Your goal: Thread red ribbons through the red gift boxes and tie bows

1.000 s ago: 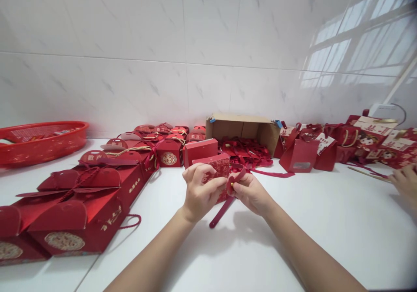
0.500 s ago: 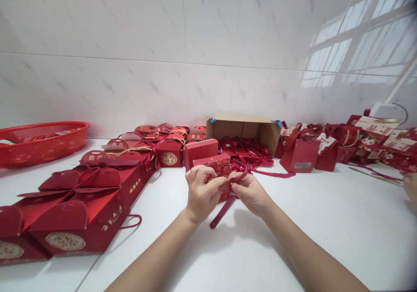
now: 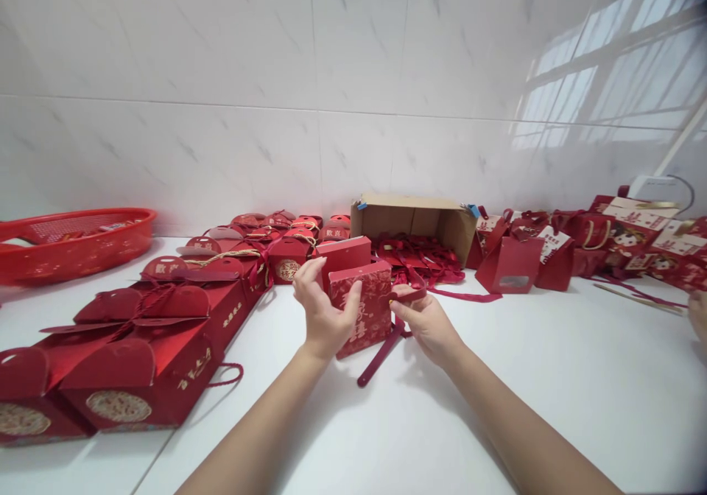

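The small red box (image 3: 367, 311), half hidden behind both hands a second ago, is now turned upright above the white table (image 3: 552, 377), gripped at its left edge by the left hand (image 3: 320, 311), while the dark red strap (image 3: 384, 351) at its right side is pinched by the right hand (image 3: 428, 322).

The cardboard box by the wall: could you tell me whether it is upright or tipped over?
Tipped on its side: the cardboard box shows its open mouth to the camera, with red ribbons spilling out.
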The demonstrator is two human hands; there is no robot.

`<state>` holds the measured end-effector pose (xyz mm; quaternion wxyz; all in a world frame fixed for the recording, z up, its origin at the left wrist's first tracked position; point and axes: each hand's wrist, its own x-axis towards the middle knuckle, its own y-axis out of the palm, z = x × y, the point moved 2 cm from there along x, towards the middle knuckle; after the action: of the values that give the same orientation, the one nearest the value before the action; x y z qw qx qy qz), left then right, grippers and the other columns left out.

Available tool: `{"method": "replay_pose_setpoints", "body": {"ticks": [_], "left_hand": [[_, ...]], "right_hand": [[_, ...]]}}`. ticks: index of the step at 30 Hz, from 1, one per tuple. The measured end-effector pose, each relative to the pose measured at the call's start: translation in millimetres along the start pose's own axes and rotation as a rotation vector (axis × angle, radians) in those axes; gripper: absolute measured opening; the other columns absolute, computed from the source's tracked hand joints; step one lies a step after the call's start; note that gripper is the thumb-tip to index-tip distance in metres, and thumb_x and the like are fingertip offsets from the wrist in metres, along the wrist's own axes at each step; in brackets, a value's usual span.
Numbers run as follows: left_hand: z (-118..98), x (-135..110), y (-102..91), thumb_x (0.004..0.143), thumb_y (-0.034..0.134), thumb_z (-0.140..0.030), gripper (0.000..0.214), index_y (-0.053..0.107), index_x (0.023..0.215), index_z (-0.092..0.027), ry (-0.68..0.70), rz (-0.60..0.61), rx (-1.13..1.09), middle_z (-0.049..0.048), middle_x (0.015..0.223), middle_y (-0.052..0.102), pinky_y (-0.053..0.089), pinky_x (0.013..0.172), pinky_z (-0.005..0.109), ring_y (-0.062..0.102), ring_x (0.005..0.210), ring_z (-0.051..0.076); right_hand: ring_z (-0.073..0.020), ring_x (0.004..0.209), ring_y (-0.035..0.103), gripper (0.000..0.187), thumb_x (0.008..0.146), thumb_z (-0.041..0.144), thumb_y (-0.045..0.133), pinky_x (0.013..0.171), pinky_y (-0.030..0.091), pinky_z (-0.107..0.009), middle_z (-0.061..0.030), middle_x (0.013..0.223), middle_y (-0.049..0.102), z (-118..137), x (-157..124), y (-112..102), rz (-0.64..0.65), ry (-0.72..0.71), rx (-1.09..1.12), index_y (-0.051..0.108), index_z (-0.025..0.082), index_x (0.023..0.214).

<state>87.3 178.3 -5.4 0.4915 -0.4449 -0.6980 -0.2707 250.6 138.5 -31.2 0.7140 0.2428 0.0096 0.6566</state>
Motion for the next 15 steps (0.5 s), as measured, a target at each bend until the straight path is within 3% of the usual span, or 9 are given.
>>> {"method": "replay_pose_setpoints", "body": {"ticks": [3,7,9,12,15], "left_hand": [[6,2,5.2,0.073,0.066,-0.026,0.064,0.031,0.126,-0.020,-0.227,0.138,-0.229,0.0091,0.108,0.053,0.042,0.091,0.037,0.054,0.102,0.020],[5,1,10.2,0.080,0.059,-0.027,0.061,0.027,0.131,-0.023,-0.476,0.309,-0.531,0.0064,0.100,0.062,0.049,0.082,0.033,0.062,0.090,0.017],[4,1,9.8,0.079,0.060,-0.027,0.053,0.038,0.126,-0.023,-0.494,0.331,-0.560,0.0066,0.103,0.062,0.049,0.081,0.031,0.062,0.091,0.017],[2,2,9.1,0.077,0.062,-0.029,0.025,0.059,0.100,-0.018,-0.470,0.419,-0.484,0.0052,0.093,0.064,0.049,0.075,0.028,0.062,0.084,0.017],[-1,2,8.9,0.075,0.064,-0.029,0.013,0.063,0.079,-0.017,-0.385,0.459,-0.432,0.0053,0.088,0.062,0.047,0.078,0.029,0.060,0.083,0.017]], "right_hand": [[-0.0200,0.098,0.055,0.018,0.057,0.029,0.080,0.082,0.048,-0.034,-0.0042,0.109,0.058,0,1,-2,-0.052,-0.102,-0.125,0.068,0.022,0.070],[-0.0252,0.122,0.041,0.013,0.062,0.029,0.077,0.096,0.042,-0.038,-0.0023,0.136,0.042,5,-2,-1,-0.044,-0.223,-0.308,0.070,0.023,0.071],[-0.0265,0.123,0.042,0.012,0.064,0.029,0.076,0.094,0.044,-0.038,-0.0012,0.141,0.037,8,-5,2,-0.015,-0.238,-0.353,0.071,0.024,0.073],[-0.0269,0.119,0.048,0.010,0.067,0.030,0.074,0.092,0.047,-0.039,-0.0023,0.138,0.043,11,-8,5,0.023,-0.258,-0.397,0.073,0.025,0.075],[-0.0264,0.120,0.047,0.009,0.069,0.031,0.073,0.097,0.044,-0.039,-0.0018,0.136,0.046,13,-9,6,0.002,-0.326,-0.473,0.073,0.027,0.076]]}}
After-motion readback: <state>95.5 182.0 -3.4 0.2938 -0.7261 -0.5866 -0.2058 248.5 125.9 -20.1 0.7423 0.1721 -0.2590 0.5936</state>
